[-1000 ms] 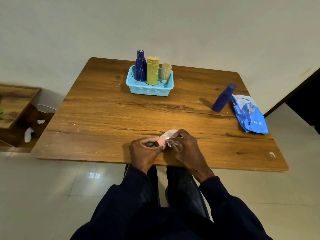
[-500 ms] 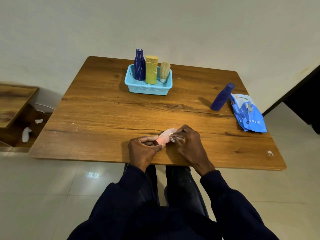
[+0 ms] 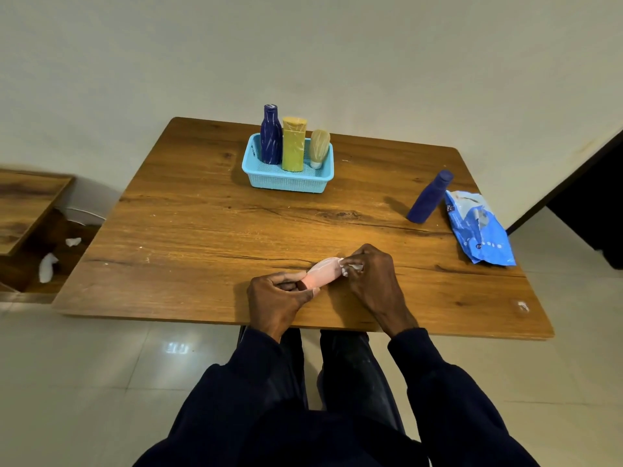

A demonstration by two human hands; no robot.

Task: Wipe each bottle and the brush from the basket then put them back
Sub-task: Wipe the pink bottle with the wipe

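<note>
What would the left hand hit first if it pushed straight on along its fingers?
The pink bottle it pinches; past that, probably the right hand holding the white wipe at the far end.

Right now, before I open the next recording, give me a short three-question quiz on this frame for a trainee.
1. True or false: the basket holds three items.
2. Which bottle does the left hand grip? A) pink B) yellow C) blue
3. Fill the gap: the right hand holds a white ___ against that bottle's far end.

Key:
1. True: blue bottle, yellow bottle, brush.
2. A, the pink bottle.
3. wipe.
</note>
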